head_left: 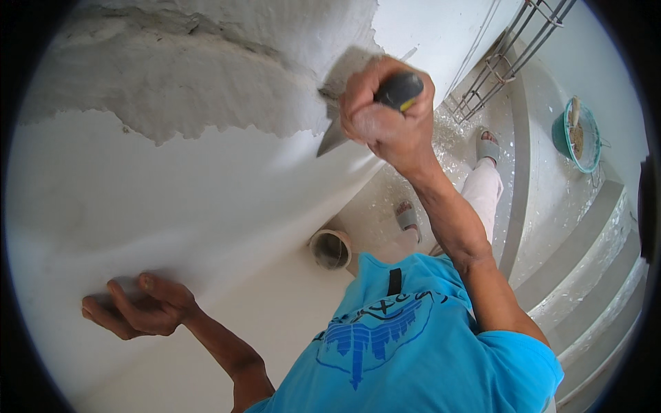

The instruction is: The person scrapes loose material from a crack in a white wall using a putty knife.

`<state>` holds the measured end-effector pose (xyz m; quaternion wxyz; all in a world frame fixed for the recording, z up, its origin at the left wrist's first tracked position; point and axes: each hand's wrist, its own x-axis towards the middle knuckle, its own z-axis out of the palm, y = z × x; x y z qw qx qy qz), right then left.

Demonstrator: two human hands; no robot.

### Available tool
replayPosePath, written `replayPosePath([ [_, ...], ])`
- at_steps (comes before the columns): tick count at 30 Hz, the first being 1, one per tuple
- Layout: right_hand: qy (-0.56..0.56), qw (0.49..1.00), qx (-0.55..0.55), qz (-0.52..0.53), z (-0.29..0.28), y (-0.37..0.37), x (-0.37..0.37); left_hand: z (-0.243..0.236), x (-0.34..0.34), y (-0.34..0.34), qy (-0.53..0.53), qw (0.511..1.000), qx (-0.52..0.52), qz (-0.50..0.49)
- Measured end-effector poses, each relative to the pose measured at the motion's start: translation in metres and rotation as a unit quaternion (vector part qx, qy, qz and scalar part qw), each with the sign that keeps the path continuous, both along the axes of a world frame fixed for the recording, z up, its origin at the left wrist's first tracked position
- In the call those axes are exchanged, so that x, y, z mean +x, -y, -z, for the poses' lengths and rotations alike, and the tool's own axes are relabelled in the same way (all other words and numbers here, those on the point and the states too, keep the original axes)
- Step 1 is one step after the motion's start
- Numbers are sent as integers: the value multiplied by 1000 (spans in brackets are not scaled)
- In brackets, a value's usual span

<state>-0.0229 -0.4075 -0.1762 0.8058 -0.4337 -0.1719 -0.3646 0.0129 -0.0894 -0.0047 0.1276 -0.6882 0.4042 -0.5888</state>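
My right hand (392,117) is wrapped round the black handle of a scraper (332,140). Its thin metal blade lies against the wall at the ragged border between white coating (172,193) and a rough grey patch (206,89). The hand covers the upper part of the blade, and pale dust marks its back. At the lower left my left hand (141,306) rests on the white part of the wall, its fingers apart and slightly bent, holding nothing.
A dusty bucket (330,249) stands on the floor by the wall's foot. Steel rebar (497,69) rises at the upper right. Beyond it, a turquoise bucket (558,134) holds brown material and a tool. Steps (578,241) line the right side; white flakes litter the floor (379,199) around my sandalled feet.
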Motion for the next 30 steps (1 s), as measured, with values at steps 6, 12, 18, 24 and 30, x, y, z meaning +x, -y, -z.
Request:
replayPosePath([
  [6,136,985,104,-21,-16,50,-11,-7,0,-1,-3,1000,18,14],
  [12,153,985,-36,-76,-14,79,-6,-4,4,4,-7,1000,17,13],
  [18,168,982,73,-36,-20,80,-7,-3,9,8,-7,1000,11,19],
  [24,149,987,60,-13,-25,85,-9,-4,7,7,-4,1000,14,20],
  [30,50,998,3,22,-4,48,2,-2,2,7,1,1000,6,13],
])
